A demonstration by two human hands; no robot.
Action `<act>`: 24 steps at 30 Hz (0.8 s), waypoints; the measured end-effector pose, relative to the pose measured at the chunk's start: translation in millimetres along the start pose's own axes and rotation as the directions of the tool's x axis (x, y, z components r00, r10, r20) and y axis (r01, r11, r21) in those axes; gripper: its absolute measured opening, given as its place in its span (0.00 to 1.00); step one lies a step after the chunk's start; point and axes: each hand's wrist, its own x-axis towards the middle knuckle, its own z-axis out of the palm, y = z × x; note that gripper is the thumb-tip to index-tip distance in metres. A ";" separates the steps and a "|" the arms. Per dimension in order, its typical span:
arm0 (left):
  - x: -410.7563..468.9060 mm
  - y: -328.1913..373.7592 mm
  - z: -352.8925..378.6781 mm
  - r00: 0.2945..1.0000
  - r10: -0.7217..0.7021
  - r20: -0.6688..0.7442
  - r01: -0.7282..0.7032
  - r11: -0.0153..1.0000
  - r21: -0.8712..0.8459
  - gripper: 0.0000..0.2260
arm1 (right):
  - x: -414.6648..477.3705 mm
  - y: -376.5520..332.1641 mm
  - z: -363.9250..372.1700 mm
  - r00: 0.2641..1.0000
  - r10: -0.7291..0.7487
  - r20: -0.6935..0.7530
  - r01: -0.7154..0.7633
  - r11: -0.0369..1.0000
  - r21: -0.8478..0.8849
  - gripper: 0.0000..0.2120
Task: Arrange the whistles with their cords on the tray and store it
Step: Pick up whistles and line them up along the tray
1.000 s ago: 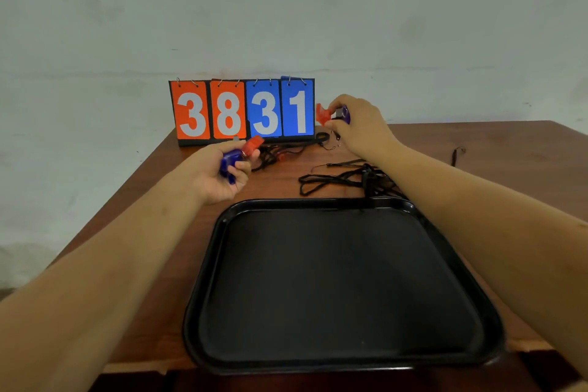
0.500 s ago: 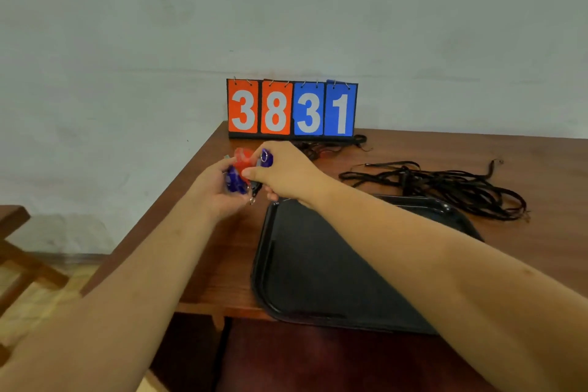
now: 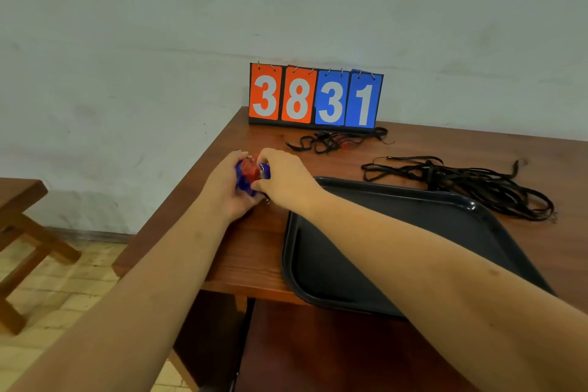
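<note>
- Together, the left hand (image 3: 227,191) and right hand (image 3: 283,180) closed around a cluster of red and blue whistles (image 3: 251,173), fingers curled on it from both sides.
- Just right of those fingers lay the black tray (image 3: 471,210); loose cords (image 3: 471,183) lay beyond it.

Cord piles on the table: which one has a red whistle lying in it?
The smaller cord pile right in front of the scoreboard; a red whistle shows among its loops. The bigger cord pile beside the tray shows only black cords.
</note>
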 end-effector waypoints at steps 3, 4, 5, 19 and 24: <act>9.0 2.7 1.1 0.961 0.218 -0.170 -0.132 0.902 0.411 0.09 | -1.1 1.4 0.2 1.000 -0.011 0.020 0.012 0.999 -0.052 0.17; 10.4 2.8 0.8 0.934 0.307 -0.185 -0.153 0.808 0.570 0.08 | -1.7 1.5 0.3 0.999 -0.013 0.033 0.016 0.997 -0.076 0.18; 10.7 3.0 0.2 0.909 0.388 -0.155 -0.178 0.695 0.696 0.07 | -1.8 1.5 0.0 0.999 -0.016 0.045 0.020 0.994 -0.103 0.18; 13.4 -4.8 -14.3 0.813 0.506 0.287 -0.367 0.063 0.928 0.09 | -8.4 15.4 -25.8 0.996 0.033 0.088 -0.034 0.999 0.014 0.13; 35.1 5.7 -5.2 0.785 0.547 0.291 -0.292 -0.087 0.952 0.12 | -25.3 27.2 -52.7 0.978 0.209 0.028 -0.209 0.941 0.266 0.14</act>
